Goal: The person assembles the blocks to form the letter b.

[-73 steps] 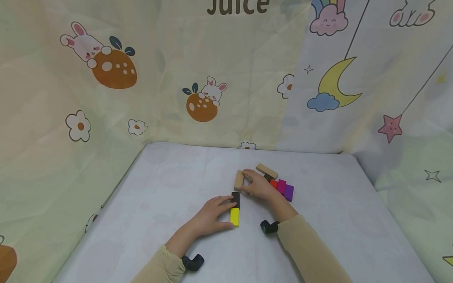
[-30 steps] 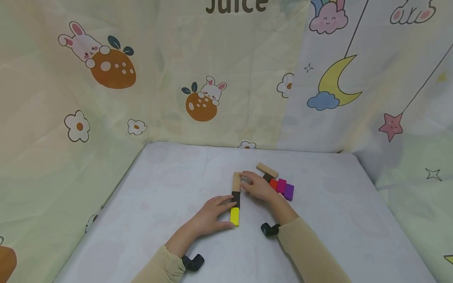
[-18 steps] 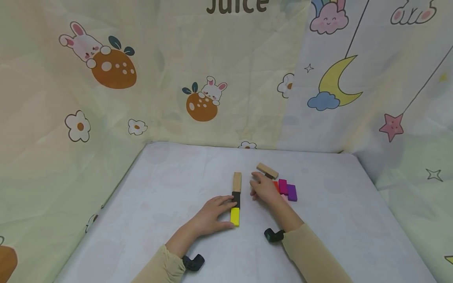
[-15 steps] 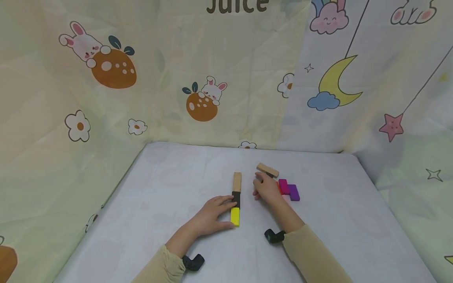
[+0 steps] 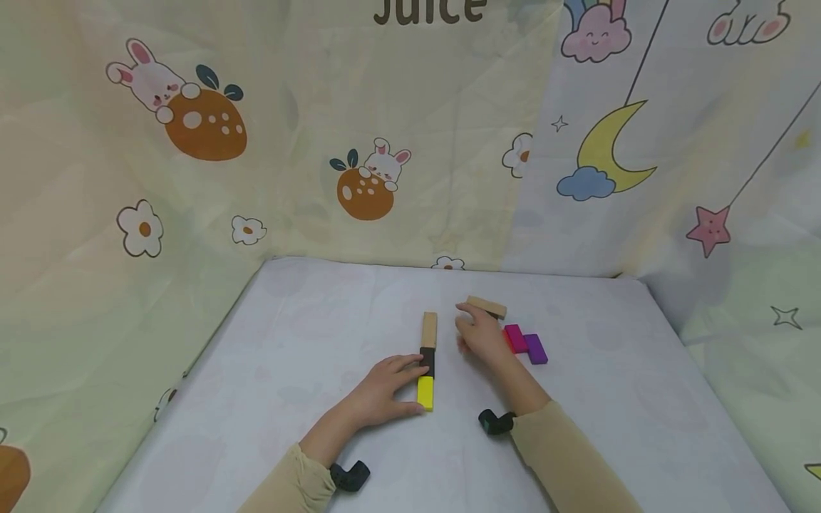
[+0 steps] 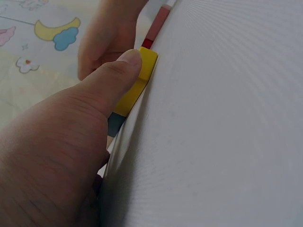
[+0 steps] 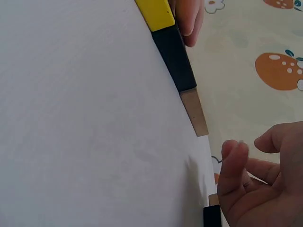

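Observation:
Three blocks lie end to end in a row: a yellow block (image 5: 425, 393), a black block (image 5: 427, 361) and a tan block (image 5: 429, 329). My left hand (image 5: 410, 385) rests against this row, its thumb (image 6: 113, 80) pressing the side of the yellow block (image 6: 142, 80) and its fingers touching the black one. My right hand (image 5: 471, 328) hovers to the right of the row with loosely curled fingers (image 7: 232, 165) and holds nothing. Its fingertips are close to a second tan block (image 5: 485, 307) that lies on a dark block.
A magenta block (image 5: 515, 338) and a purple block (image 5: 536, 349) lie right of my right hand, with a red one mostly hidden behind it. The white table (image 5: 308, 335) is walled in by cartoon-print curtains at the back and both sides.
My right hand set the tan block in line beyond the black one, let go and moved right to the pile. The purple block shifted right. My left hand stayed put.

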### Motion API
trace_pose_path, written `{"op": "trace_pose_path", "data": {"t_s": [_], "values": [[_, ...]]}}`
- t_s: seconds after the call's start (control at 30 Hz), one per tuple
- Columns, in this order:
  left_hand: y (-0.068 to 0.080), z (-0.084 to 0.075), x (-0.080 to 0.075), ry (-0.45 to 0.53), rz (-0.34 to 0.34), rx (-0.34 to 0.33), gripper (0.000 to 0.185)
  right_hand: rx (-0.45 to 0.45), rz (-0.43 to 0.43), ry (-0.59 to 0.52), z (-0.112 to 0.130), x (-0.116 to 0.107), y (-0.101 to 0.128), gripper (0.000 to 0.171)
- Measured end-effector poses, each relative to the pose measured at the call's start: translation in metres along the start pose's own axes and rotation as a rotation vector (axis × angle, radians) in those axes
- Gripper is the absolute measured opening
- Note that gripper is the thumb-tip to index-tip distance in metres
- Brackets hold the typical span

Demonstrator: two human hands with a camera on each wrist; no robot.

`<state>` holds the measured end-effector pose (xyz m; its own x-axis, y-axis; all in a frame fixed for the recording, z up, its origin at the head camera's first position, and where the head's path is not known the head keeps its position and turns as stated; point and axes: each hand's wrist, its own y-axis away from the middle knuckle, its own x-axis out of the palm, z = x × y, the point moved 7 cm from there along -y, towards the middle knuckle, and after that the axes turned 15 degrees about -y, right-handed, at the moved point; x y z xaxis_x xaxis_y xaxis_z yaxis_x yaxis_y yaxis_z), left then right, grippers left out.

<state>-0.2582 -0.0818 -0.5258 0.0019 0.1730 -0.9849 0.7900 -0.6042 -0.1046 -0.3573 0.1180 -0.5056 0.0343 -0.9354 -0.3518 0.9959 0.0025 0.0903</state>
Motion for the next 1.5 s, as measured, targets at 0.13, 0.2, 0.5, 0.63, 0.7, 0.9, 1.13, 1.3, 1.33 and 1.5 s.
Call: {"op": "trace_pose_path", "data": {"t_s": [0.13,0.2,0.5,0.63,0.7,0.9,1.13,1.3,1.33,1.5], "values": [[0.000,0.001,0.000,0.004,0.004,-0.006,0.072,-0.010,0.009,0.023,0.010,0.003,-0.009,0.050],[0.000,0.002,0.000,0.007,0.004,-0.005,0.071,-0.017,0.014,0.065,0.011,0.004,-0.015,0.054],[0.000,0.002,0.002,-0.006,-0.001,0.004,0.072,-0.014,0.032,0.195,0.004,0.009,-0.023,0.052],[-0.001,0.001,0.000,-0.017,-0.015,0.014,0.072,-0.067,0.014,0.166,0.003,0.004,-0.019,0.038],[-0.001,0.000,-0.001,-0.018,-0.017,0.020,0.072,-0.089,0.005,0.152,0.001,0.001,-0.017,0.031],[-0.001,0.000,0.001,-0.022,-0.010,0.016,0.072,-0.116,-0.013,0.083,-0.006,-0.011,-0.011,0.027],[-0.001,-0.001,0.001,-0.012,-0.006,0.011,0.072,-0.090,-0.012,0.090,-0.010,-0.028,-0.018,0.038],[0.000,-0.001,0.001,-0.004,0.004,0.007,0.072,-0.073,0.108,0.200,-0.010,-0.032,-0.028,0.064],[0.000,-0.001,0.001,-0.003,0.006,0.005,0.072,-0.067,0.132,0.224,-0.010,-0.033,-0.030,0.069],[0.000,0.000,0.002,-0.006,0.013,-0.008,0.072,-0.044,0.223,0.324,-0.008,-0.034,-0.039,0.084]]}}
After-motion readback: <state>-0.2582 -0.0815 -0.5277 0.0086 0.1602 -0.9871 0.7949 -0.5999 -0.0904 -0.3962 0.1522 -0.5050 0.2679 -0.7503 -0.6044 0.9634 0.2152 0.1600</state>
